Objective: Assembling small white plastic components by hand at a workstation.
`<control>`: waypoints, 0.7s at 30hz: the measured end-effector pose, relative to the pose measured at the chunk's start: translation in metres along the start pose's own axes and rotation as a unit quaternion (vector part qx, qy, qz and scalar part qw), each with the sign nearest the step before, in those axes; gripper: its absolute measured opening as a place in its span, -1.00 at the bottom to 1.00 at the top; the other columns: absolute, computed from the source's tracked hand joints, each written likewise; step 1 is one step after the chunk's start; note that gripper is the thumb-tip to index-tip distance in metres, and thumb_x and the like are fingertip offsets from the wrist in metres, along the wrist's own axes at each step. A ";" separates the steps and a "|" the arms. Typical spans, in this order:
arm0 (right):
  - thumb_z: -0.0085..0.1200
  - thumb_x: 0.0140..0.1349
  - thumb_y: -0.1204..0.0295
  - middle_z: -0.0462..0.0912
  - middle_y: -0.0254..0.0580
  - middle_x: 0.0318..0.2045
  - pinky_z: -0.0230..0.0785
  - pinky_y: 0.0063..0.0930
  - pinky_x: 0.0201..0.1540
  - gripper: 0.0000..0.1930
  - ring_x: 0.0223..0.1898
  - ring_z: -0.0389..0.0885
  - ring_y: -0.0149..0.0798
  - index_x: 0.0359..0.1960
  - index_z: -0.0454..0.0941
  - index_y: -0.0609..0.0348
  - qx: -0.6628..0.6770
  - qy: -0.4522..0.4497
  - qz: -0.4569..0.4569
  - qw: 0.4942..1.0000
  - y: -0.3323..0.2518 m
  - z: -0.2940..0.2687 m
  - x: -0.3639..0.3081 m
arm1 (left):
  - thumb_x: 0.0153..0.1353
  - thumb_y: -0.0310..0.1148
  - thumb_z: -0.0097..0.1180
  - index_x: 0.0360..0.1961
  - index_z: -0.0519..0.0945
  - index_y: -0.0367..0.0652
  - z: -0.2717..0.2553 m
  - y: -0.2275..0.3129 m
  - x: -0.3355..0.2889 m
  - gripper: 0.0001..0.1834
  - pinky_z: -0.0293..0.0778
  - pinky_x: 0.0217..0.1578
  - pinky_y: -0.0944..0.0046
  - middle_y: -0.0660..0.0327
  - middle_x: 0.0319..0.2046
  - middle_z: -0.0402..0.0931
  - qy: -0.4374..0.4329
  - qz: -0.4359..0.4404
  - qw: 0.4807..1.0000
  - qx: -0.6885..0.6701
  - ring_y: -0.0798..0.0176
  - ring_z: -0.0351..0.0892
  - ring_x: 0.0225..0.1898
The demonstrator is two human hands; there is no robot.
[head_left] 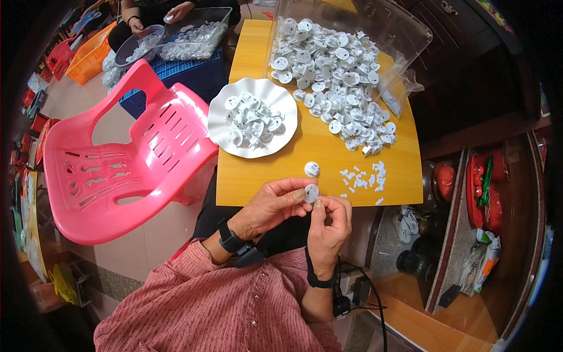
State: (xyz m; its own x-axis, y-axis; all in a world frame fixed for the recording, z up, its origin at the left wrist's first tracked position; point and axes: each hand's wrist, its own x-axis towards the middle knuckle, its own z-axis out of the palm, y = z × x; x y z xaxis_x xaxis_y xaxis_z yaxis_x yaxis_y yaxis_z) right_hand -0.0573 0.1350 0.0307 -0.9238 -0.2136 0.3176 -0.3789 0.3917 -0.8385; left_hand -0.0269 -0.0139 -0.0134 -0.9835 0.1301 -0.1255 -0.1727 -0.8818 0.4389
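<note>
My left hand [265,206] grips a round white plastic part [311,193] between thumb and fingers, just over the table's near edge. Close against the part's lower right, my right hand [329,230] is pinched closed; whatever sits between its fingertips is too small to make out. Another white plastic part [312,169] lies on the yellow table [249,186] just beyond my fingers. Right of it are scattered several tiny white pegs [369,178]. A white wavy-rimmed plate [287,138] at the table's left holds a heap of similar white parts.
A large pile of white parts [328,70] spills from a tipped clear bin [404,26], beside a plastic bag [394,100]. Left stands a pink chair [141,138]. At the far left, another person's hands [179,12] work over a basin [123,58]. Shelves [454,234] flank the right.
</note>
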 end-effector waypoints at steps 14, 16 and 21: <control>0.21 0.19 0.60 0.49 -0.01 -0.25 0.44 -0.08 -0.18 -0.85 -0.20 0.54 0.08 -0.25 0.48 0.25 -0.162 -0.033 -0.098 0.981 -0.001 -0.006 0.003 | 0.39 -0.49 0.15 0.20 0.54 -0.29 0.005 0.001 -0.003 -0.63 0.57 -0.04 0.37 0.20 -0.08 0.63 0.035 0.040 0.978 0.202 0.40 0.62 -0.15; 0.20 0.18 0.60 0.48 -0.02 -0.26 0.43 -0.06 -0.20 -0.83 -0.21 0.53 0.09 -0.24 0.47 0.24 -0.211 -0.038 -0.149 0.965 -0.002 -0.007 0.004 | 0.38 -0.51 0.16 0.19 0.56 -0.28 0.007 0.003 -0.004 -0.64 0.55 -0.02 0.38 0.23 -0.09 0.63 0.027 0.052 0.971 0.231 0.41 0.62 -0.11; 0.20 0.17 0.61 0.47 -0.02 -0.27 0.43 -0.05 -0.21 -0.82 -0.22 0.53 0.10 -0.24 0.46 0.24 -0.226 -0.050 -0.164 0.959 -0.008 -0.003 0.004 | 0.39 -0.50 0.16 0.18 0.56 -0.28 0.008 0.002 -0.002 -0.65 0.55 0.00 0.37 0.25 -0.09 0.64 0.016 0.098 0.957 0.271 0.41 0.62 -0.09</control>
State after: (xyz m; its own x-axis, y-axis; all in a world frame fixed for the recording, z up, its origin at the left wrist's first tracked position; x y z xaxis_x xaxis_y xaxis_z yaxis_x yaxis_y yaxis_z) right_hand -0.0585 0.1333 0.0403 -0.7496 -0.4676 0.4684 -0.6540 0.6317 -0.4161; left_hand -0.0253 -0.0128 -0.0049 -0.9992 -0.0359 -0.0170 0.0043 -0.5216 0.8532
